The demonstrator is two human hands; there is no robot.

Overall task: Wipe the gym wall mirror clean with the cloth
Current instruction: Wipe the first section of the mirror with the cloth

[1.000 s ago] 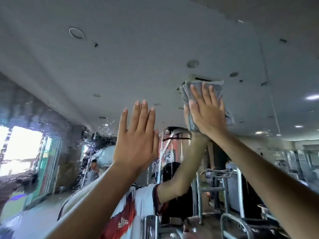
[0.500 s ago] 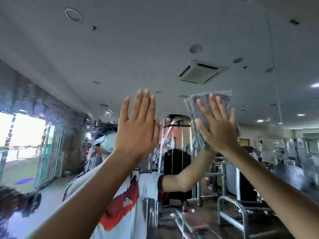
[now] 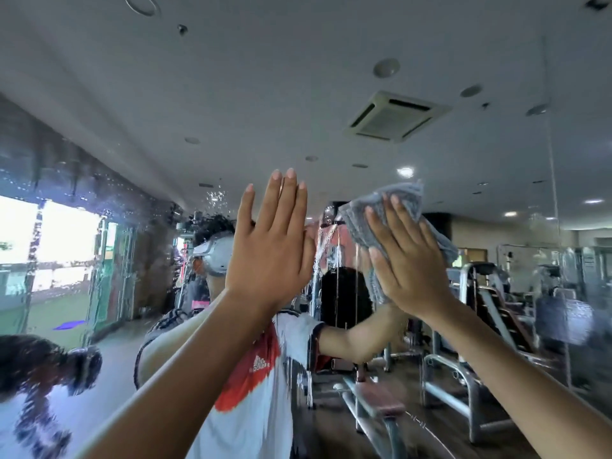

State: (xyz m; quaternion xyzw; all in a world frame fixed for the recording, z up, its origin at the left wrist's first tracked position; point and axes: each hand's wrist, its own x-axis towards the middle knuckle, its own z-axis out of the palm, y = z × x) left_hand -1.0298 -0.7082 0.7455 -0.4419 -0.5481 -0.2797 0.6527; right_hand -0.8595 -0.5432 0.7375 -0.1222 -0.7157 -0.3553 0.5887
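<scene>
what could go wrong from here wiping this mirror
1. The open left hand lies flat at the large wall mirror; it may leave prints.
2. The right hand only presses the bunched grey cloth with straight fingers, so it could slip free.
3. Water runs beside the cloth may dry as streaks.

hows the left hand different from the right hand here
The left hand holds nothing and lies flat towards the mirror; the right hand presses the grey cloth to it. The left hand's fingers are close together and point straight up; the right hand's are spread and lean to the left. Both are raised with straight fingers, palms towards the glass.
</scene>
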